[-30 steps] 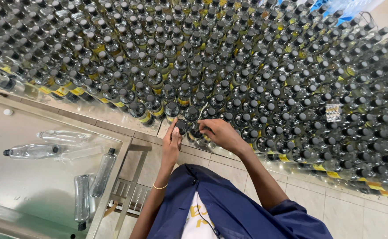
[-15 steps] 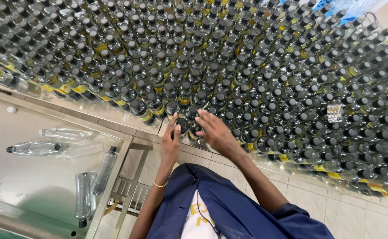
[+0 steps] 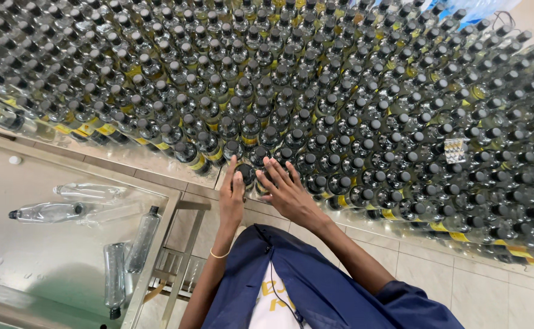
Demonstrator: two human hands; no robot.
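Observation:
A huge block of clear plastic bottles with dark caps [image 3: 315,91] stands upright on the tiled floor, filling the upper view. At its near edge, my left hand [image 3: 232,194] and my right hand [image 3: 285,190] flank one dark-capped bottle [image 3: 246,173]. The left hand's fingers rest on its cap and side. The right hand's fingers are spread, touching the bottle and its neighbours. I wear a blue open shirt over a white top, with a thin bangle on my left wrist.
A steel table [image 3: 66,268] stands at lower left, with several clear bottles lying on it [image 3: 44,212]. A small white cap [image 3: 14,160] lies near its far edge. Pale floor tiles [image 3: 480,286] run along the right. A white label packet [image 3: 454,149] sits among the bottles.
Both hands have shifted slightly outward and opened around the front bottle; the right hand's fingers are now spread wider. The view has tilted a little.

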